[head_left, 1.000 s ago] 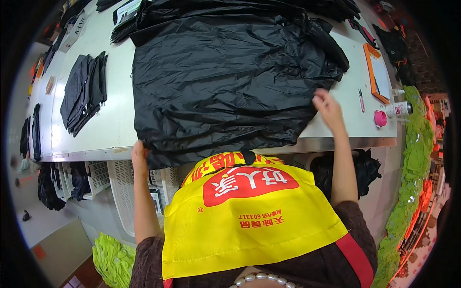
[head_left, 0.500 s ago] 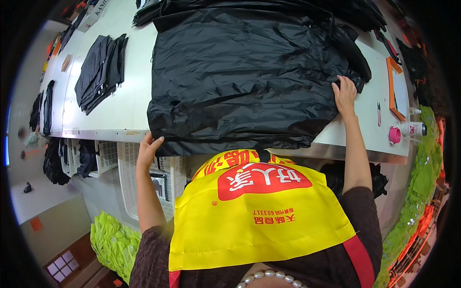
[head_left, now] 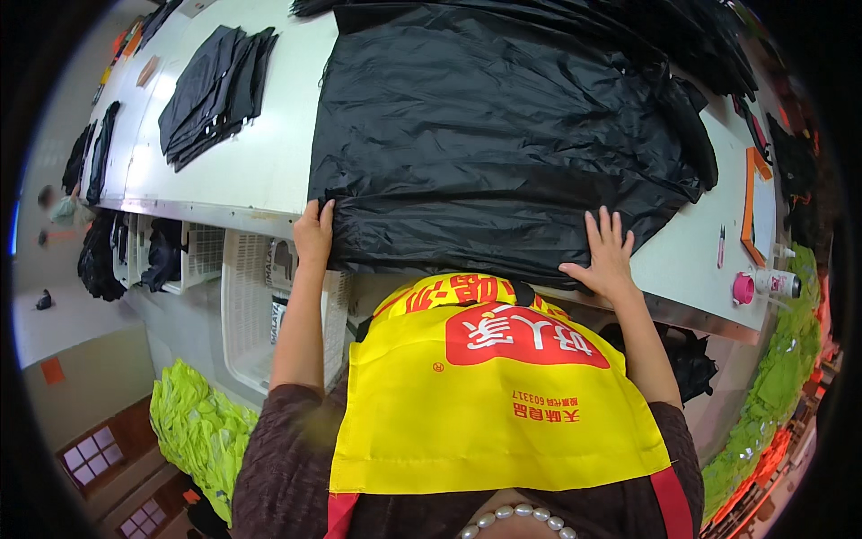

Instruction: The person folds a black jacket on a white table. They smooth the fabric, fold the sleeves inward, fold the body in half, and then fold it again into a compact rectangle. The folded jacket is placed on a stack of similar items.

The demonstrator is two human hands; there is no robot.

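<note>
A wide sheet of thin, shiny black fabric (head_left: 503,135), wrinkled all over, lies on the white table (head_left: 287,153) in front of me; I cannot tell which garment part it is. At its left edge, near the table's front, my left hand (head_left: 312,238) is closed on the fabric, thumb and fingers pinching it. My right hand (head_left: 607,256) rests flat on the near right part, fingers spread and thumb pointing left. The fabric's near edge runs along the table front, close to my yellow apron (head_left: 503,395).
A stack of folded black pieces (head_left: 215,94) lies left on the table. At right are an orange-edged tray (head_left: 752,211), a small pink-handled tool (head_left: 721,247), a pink cup (head_left: 743,288) and a bottle (head_left: 778,283). White baskets (head_left: 235,346) stand below; bright green fabric (head_left: 197,431) lies lower left.
My right hand has come from the fabric's far right edge nearer to me and lies flat. My left hand has moved up along the left edge and grips there. The view has shifted slightly.
</note>
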